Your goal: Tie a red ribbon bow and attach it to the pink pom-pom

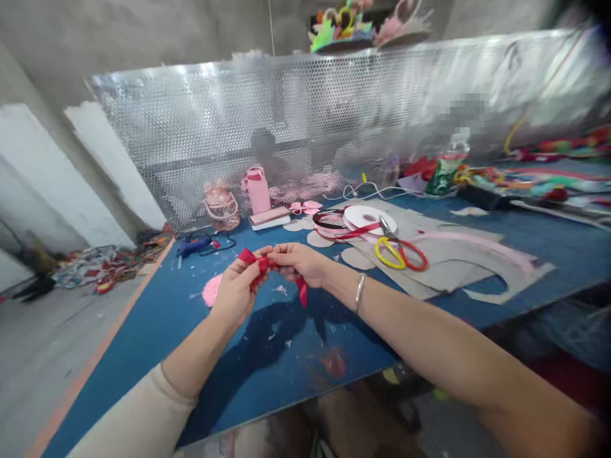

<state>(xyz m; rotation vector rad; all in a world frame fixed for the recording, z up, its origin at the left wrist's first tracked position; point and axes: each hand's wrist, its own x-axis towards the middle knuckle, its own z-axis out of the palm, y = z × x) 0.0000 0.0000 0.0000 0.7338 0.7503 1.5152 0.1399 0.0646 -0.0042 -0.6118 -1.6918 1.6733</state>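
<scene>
Red ribbon (261, 265), pinched between left hand (237, 287) and right hand (305, 262), above blue table (160, 315)

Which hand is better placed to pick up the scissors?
The right hand, probably: the scissors lie on its side, handles nearer than blades, while the left hand is farther. Both hands hold the red ribbon, so the right must let go.

Diffuse, middling light from an unseen source. Glare whitens the mesh (305, 95) toward 1 o'clock; soft-edged shadows darken the bench (147, 324) toward 7. The red ribbon (260, 264), near centre, is fairly clear. Scraps (563, 170) smear at 3, the bare forearm (443, 327) stretches at 4, a pixelated patch (470, 108) sits at 2, the corner beyond blackened
</scene>
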